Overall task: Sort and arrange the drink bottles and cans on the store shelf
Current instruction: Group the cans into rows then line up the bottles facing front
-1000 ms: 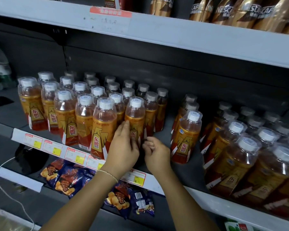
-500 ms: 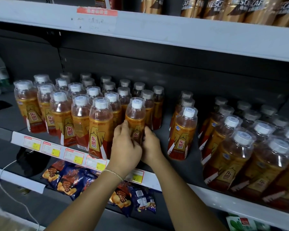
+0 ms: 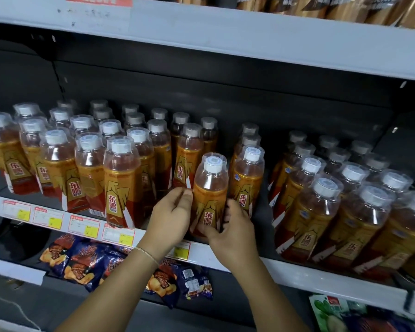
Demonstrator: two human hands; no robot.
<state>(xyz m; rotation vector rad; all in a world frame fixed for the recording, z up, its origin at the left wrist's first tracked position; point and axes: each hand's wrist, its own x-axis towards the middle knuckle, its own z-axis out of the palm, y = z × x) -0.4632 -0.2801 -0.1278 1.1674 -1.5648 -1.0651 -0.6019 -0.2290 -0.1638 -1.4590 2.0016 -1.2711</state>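
An orange drink bottle [image 3: 210, 188] with a white cap and a red-and-gold label stands at the front edge of the middle shelf [image 3: 297, 276], tilted slightly. My left hand [image 3: 171, 218] holds its left side with the fingers curled around it. My right hand [image 3: 233, 226] grips its lower right side, thumb across the label. Several rows of the same bottles [image 3: 82, 164] fill the shelf to the left. One short row [image 3: 247, 173] stands just right of the held bottle, and a leaning group [image 3: 345, 207] fills the right end.
Price tags [image 3: 84, 226] line the shelf's front rail. Snack bags [image 3: 86, 262] hang or lie below the shelf. The upper shelf [image 3: 225, 32] carries gold coffee cans [image 3: 345, 6]. A green package [image 3: 331, 312] sits at lower right. A dark gap separates the middle row from the right group.
Both hands have pulled the bottle forward to the shelf's front edge and now hold it from both sides. The camera has moved closer.
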